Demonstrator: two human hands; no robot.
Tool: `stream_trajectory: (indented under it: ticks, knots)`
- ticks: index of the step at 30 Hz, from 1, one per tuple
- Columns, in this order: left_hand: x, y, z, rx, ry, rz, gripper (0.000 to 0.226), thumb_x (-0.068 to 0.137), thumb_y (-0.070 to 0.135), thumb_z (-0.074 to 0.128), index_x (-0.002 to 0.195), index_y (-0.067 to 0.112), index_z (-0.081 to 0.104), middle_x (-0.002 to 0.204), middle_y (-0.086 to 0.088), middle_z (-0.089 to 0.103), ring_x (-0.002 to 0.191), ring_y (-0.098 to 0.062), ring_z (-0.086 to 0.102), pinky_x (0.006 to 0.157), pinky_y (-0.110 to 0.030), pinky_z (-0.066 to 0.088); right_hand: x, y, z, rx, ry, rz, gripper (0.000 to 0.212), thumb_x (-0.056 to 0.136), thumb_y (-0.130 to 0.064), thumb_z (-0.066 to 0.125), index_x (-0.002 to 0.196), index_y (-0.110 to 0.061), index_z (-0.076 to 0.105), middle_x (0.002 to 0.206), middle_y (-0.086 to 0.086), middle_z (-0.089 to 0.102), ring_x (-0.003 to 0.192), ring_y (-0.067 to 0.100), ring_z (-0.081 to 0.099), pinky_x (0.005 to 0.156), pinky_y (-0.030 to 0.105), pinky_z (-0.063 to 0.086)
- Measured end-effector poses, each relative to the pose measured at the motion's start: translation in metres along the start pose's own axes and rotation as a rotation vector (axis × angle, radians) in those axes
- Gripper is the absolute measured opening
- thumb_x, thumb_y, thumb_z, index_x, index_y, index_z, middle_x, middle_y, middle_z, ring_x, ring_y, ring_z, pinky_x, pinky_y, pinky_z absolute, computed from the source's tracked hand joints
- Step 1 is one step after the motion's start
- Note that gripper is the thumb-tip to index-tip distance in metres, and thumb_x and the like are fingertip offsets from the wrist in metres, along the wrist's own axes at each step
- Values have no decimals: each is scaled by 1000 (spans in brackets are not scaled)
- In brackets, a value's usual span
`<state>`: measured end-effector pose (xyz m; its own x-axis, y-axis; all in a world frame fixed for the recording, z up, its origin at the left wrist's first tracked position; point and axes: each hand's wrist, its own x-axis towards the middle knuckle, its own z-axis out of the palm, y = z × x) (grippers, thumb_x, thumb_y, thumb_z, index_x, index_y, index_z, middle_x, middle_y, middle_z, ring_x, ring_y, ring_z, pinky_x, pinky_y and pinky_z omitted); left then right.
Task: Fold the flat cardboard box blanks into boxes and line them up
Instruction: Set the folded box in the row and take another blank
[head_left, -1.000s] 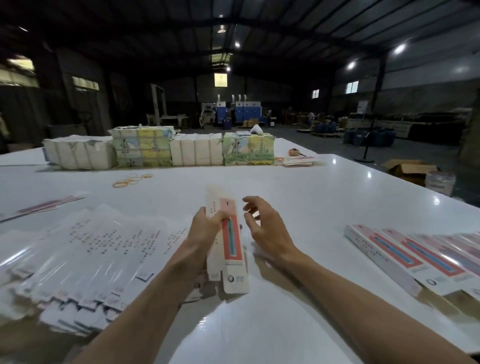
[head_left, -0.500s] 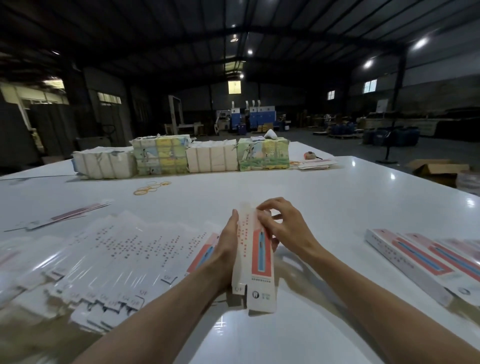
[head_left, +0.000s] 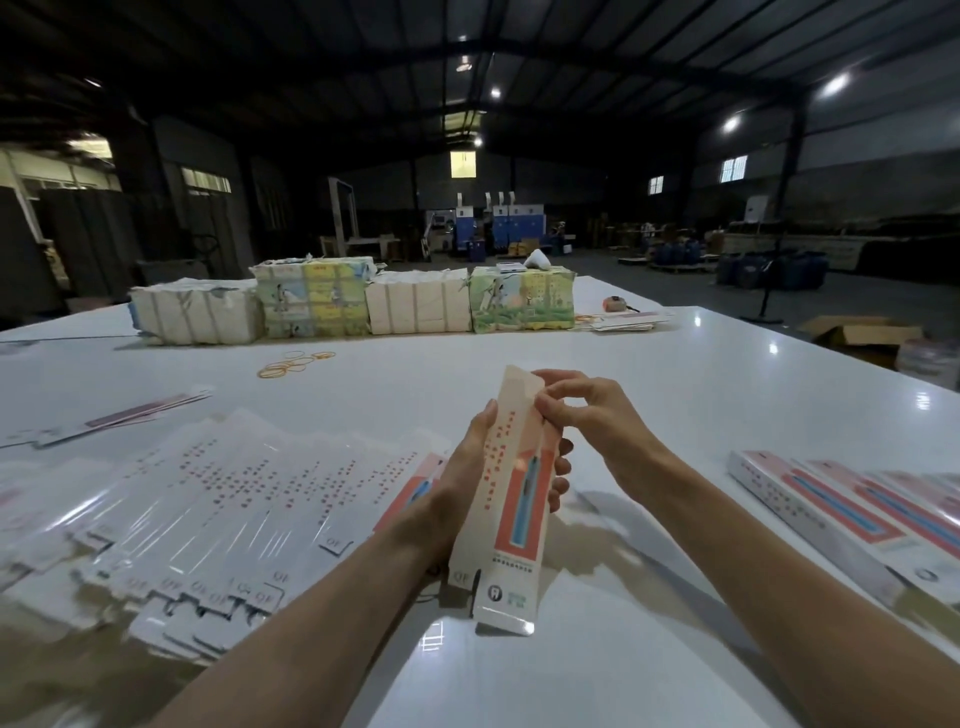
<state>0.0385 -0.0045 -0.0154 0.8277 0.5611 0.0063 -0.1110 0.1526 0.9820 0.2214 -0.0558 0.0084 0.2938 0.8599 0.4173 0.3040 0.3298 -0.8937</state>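
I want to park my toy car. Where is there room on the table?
Bare table lies right of the right hand, between the bundles and the boxes. More lies between the rubber bands and the blanks. The left side is crowded with blanks, the right edge with boxes.

1. Left hand: bare; back of hand smooth, knuckles faint, slim fingers w/ rounded tips.
2. Right hand: bare too; long slim fingers, knuckle ridges and thumb base clear; nails too small to judge.
3. Left forearm: bare from wrist to btm edge of frame; lean, narrow at wrist, looks broader toward camera (wide-angle lens).
4. Right forearm: bare likewise, wrist to btm-right edge; lean, tapers to narrow wrist, underside in shadow.
5. Rest of person: out of frame, so clothing can't be told.
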Motion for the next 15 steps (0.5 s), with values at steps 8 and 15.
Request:
stream_trajectory:
  ticks: [8, 15]
  knots:
    - [5, 2, 12, -120, 26, -87, 68, 99, 73, 39, 106, 8, 57, 84, -10, 61, 69, -20, 60, 68, -32, 55, -5, 0, 5, 262, -110, 1, 33, 95, -32, 70, 104, -1, 78, 141, -9, 63, 133, 24, 58, 112, 42, 47]
    - [2, 4, -4, -335, 150, 65, 67, 89, 68, 50, 106, 5, 65, 75, -12, 61, 60, -18, 60, 57, -28, 56, -25, 5, 38, 101, -128, 33, 59, 97, -49, 67, 149, -45, 39, 126, -3, 71, 116, 18, 70, 107, 47, 53]
